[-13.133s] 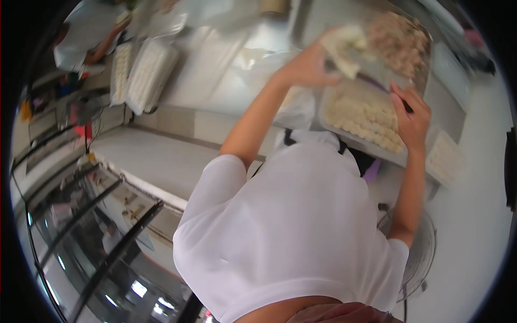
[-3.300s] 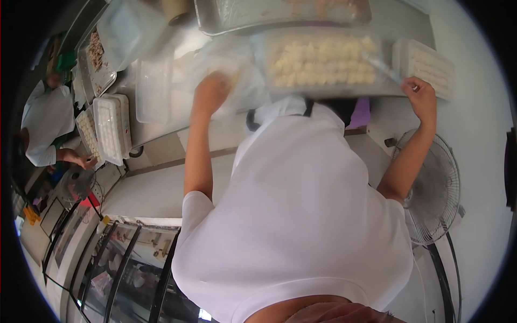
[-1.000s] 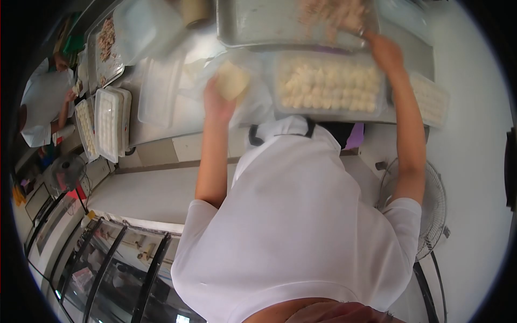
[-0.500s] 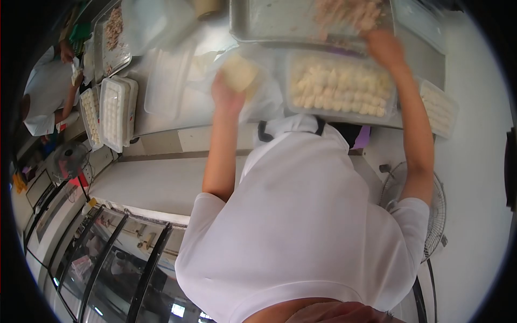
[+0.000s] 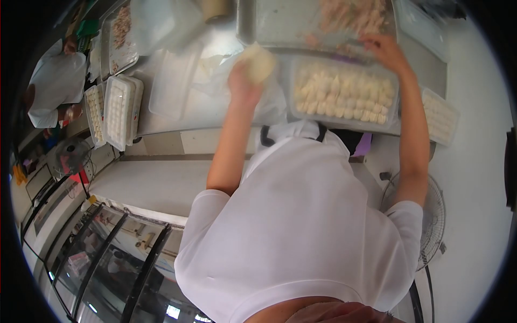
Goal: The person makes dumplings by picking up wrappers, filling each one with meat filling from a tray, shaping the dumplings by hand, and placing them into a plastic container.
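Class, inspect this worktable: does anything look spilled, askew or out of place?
Nothing looks plainly spilled or damaged. Only the clear plastic looks untidy: it lies crumpled near the left hand, in contrast to the neat rows of pale pieces beside it.

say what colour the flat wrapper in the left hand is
The wrapper in the left hand is pale yellow, as the head view shows.

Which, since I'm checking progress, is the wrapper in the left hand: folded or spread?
Spread: the wrapper in the left hand shows a broad, unfolded face.
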`<state>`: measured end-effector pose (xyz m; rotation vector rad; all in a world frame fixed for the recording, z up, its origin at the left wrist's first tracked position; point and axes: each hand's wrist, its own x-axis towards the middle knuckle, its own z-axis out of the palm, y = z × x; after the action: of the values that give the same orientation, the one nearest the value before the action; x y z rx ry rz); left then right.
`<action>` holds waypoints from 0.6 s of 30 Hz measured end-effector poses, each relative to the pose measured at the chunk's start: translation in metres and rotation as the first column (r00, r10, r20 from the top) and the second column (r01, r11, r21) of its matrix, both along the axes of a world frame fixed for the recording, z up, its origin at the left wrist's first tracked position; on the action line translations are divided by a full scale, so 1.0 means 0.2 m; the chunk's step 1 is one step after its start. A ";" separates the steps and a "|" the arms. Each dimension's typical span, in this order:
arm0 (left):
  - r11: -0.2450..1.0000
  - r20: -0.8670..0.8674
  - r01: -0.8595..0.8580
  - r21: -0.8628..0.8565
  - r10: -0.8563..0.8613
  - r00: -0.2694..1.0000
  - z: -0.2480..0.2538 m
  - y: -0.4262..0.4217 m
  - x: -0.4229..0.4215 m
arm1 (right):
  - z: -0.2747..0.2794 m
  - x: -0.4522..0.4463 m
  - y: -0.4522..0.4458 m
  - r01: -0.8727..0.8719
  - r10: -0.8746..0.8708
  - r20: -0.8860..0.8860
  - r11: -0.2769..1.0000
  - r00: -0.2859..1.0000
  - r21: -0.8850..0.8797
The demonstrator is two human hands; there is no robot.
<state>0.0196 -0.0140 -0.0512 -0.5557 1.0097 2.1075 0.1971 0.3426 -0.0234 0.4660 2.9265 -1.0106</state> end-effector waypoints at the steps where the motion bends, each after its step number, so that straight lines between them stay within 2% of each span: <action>1: 1.000 -0.002 -0.002 0.003 0.002 1.000 -0.02 0.02 -0.02 | 0.00 0.00 0.00 0.011 -0.010 -0.032 0.999 0.999 0.039; 2: 0.999 -0.049 0.005 0.047 -0.002 0.999 -0.03 0.04 -0.03 | -0.01 -0.01 -0.01 0.011 -0.009 -0.035 0.999 0.999 0.041; 4: 0.996 -0.099 0.019 0.089 -0.010 0.995 -0.01 0.06 -0.04 | 0.01 -0.04 -0.08 0.050 -0.032 -0.048 0.891 0.998 0.451; 5: 0.996 -0.120 0.034 0.084 -0.024 0.993 0.00 0.07 -0.05 | 0.02 -0.07 -0.10 0.056 -0.038 -0.050 0.891 0.998 0.450; 7: 0.996 -0.141 0.052 0.076 -0.041 0.989 0.01 0.08 -0.04 | 0.06 -0.12 -0.13 0.071 -0.125 0.052 0.806 0.991 0.587; 11: 0.998 -0.118 0.047 0.052 -0.040 0.992 -0.02 0.03 -0.02 | 0.04 -0.18 -0.15 0.027 -0.142 0.178 0.846 0.974 0.533; 13: 0.998 -0.121 0.059 0.035 -0.054 0.991 -0.03 0.00 -0.01 | 0.02 -0.19 -0.19 -0.089 -0.015 0.194 0.853 0.981 0.514; 14: 0.999 -0.084 0.038 0.030 -0.036 0.996 -0.03 -0.01 0.00 | 0.01 -0.19 -0.21 -0.094 -0.009 0.195 0.853 0.981 0.513; 18: 0.999 -0.004 -0.036 0.040 0.036 0.999 0.02 -0.03 0.02 | -0.09 -0.20 -0.25 -0.148 0.136 0.061 0.940 0.989 0.308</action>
<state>0.0238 -0.0202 -0.0481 -0.5532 0.9648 2.1568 0.1576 0.2936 -0.0406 0.2670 3.0404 -0.5168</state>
